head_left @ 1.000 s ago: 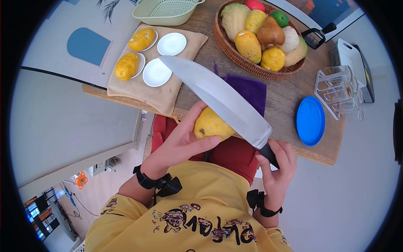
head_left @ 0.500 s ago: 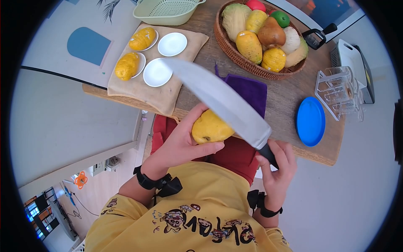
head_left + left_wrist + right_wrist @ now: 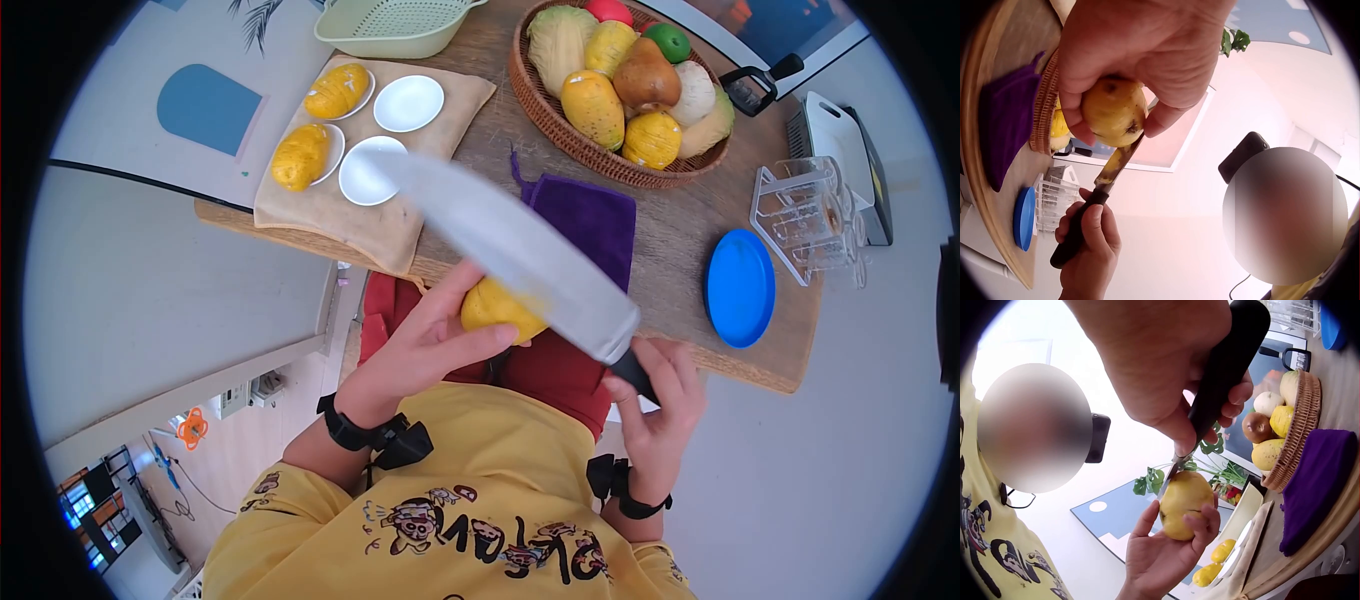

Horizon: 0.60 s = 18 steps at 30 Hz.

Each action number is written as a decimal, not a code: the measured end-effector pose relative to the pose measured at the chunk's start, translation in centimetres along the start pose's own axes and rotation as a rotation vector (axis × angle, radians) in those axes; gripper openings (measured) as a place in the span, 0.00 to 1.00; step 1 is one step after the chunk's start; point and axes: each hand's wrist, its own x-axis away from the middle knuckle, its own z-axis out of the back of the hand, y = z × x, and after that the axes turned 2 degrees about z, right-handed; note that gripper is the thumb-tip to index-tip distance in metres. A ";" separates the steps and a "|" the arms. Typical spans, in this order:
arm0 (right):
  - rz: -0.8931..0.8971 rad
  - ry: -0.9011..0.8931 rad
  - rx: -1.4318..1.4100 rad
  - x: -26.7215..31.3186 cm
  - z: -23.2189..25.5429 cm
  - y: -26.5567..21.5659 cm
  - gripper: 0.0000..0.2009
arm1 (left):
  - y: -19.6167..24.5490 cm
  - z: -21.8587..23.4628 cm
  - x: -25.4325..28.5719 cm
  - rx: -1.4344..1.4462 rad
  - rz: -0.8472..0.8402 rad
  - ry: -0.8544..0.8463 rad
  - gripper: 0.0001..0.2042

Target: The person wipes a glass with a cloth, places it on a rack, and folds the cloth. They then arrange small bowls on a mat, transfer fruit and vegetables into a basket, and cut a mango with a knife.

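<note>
Over the front table edge, my left hand (image 3: 425, 345) holds a yellow fruit (image 3: 488, 308) between thumb and fingers. Dark marks dot its skin in the left wrist view. My right hand (image 3: 662, 400) grips the black handle of a large knife (image 3: 530, 250), whose broad curved blade crosses above the fruit in the head view and hides its right side. The tip points toward the white dishes. Seen from the right wrist, the blade lies right at the top of the fruit (image 3: 1185, 503), close to the left thumb and fingers.
On a beige cloth (image 3: 440, 140) are white dishes (image 3: 408, 103), two bearing yellow fruits (image 3: 300, 158). A wicker basket (image 3: 560, 140) of fruit, a green colander (image 3: 395, 40), a purple cloth (image 3: 590, 215), a blue plate (image 3: 740, 290) and a rack of glasses (image 3: 810, 215) stand around.
The fruit has turned in the left hand, and its dark end spot has gone from the head view. The knife has swung slightly down and left, its blade blurred.
</note>
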 end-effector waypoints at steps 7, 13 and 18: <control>0.049 -0.091 -0.038 0.0 -0.2 -0.5 0.18 | 0.0 0.5 -0.8 -0.202 -0.208 -0.098 0.33; -0.047 0.014 0.017 0.0 0.1 0.0 0.19 | -0.5 0.7 -0.4 -0.095 -0.126 -0.076 0.38; 0.061 -0.094 -0.043 0.0 0.2 -0.8 0.20 | 0.3 0.7 -1.1 -0.431 -0.161 -0.046 0.44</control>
